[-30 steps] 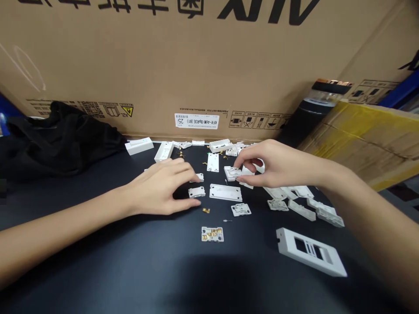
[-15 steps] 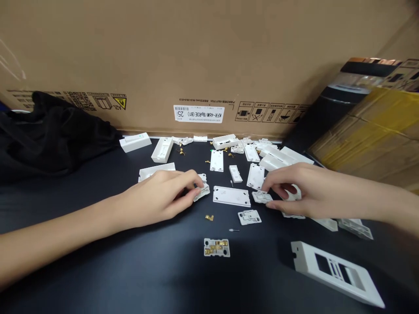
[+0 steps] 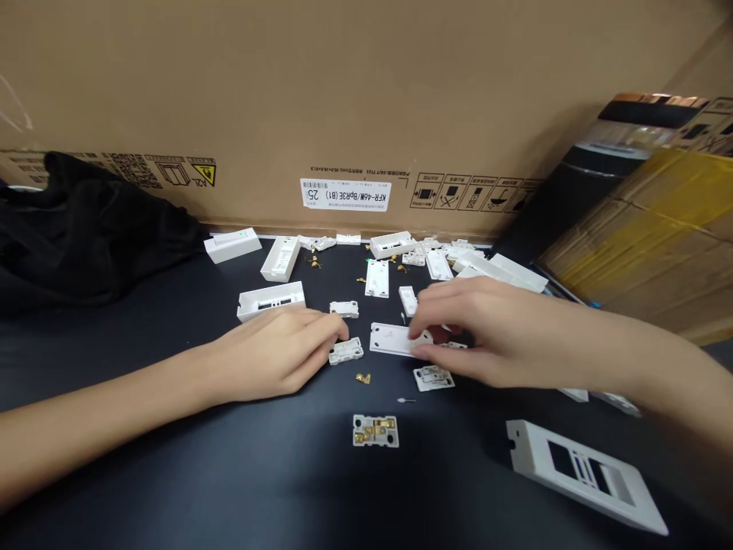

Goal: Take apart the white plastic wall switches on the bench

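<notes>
My left hand (image 3: 283, 350) rests on the table with its fingers curled together, the fingertips at the edge of a small white plastic base (image 3: 347, 351). That base lies flat, apparently not gripped. My right hand (image 3: 466, 328) pinches the right end of a long white plastic plate (image 3: 389, 339) between thumb and fingers. Close below the right hand lies another small white base (image 3: 434, 378). A white base fitted with brass contacts (image 3: 375, 431) lies nearer me, with a loose brass piece (image 3: 363, 378) and a small screw (image 3: 406, 400) above it.
A large cardboard box (image 3: 229, 92) forms the back edge. White housings (image 3: 280, 258) and several plates and bases are scattered before it. A slotted white cover (image 3: 589, 473) lies front right. Black cloth (image 3: 85, 237) sits left; a dark bottle (image 3: 578, 176) leans right.
My right hand has moved left from a small white base to the long plate's end. My left hand has let go of the small white base, which now lies flat beside it.
</notes>
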Motion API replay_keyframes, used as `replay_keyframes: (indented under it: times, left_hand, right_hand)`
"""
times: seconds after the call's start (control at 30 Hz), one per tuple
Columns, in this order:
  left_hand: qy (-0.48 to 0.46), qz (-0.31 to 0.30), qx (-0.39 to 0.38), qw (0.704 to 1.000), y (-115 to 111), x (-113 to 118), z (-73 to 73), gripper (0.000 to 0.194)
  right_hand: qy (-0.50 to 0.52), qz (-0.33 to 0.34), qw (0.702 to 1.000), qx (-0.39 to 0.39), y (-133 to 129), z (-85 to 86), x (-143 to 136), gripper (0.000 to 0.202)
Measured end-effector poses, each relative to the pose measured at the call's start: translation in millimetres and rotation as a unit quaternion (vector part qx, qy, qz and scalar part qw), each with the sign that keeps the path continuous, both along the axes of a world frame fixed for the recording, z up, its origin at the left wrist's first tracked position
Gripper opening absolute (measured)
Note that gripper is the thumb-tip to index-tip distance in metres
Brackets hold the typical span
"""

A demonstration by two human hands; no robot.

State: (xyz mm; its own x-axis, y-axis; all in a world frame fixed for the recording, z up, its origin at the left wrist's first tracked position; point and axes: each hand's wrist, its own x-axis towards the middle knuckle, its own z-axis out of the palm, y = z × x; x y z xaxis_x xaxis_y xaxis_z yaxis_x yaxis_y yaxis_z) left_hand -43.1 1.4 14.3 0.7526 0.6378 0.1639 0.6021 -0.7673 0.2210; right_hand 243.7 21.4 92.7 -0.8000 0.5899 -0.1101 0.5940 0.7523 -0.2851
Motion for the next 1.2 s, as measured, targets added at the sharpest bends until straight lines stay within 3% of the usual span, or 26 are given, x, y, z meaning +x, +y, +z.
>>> replay_keyframes:
  times: [0.17,0.3,0.4,0.67,0.83,1.0,1.2]
  left_hand:
    - [-0.041,0.008,-0.006,0.999,-3,0,0.4,0.019]
    - [-0.08,-0.005,-0.011,0.997,-7,0,1.5,0.016]
    - [-0.084,-0.001,-0.009,0.996,-6,0,0.5,0.019]
    - [-0.063,-0.015,-0.012,0.998,-5,0,2.7,0.02]
    - [-0.063,-0.044,-0.016,0.997,-5,-1,4.6,0.02]
    - [-0.05,-0.032,-0.01,0.998,-4,1,2.5,0.019]
    - [-0.035,-0.003,-0.016,0.999,-4,1,4.0,0.017]
  right_hand:
    - [0.002,0.104,0.995,0.007,-9,-6.6,-47,0.007]
    - [-0.012,0.131,0.991,0.014,-11,-16.0,-58,0.011]
    - [-0.026,0.124,0.992,-0.001,-10,-20.7,-53,0.019]
    - [-0.014,0.075,0.997,-0.023,-13,-25.8,-30,0.017]
    - [-0.013,0.073,0.997,-0.021,-15,-29.4,-25,0.019]
    - [0.024,0.08,0.996,-0.018,-14,-24.0,-15,0.022]
    - [0.016,-0.004,1.0,-0.002,-9,-17.4,17,0.016]
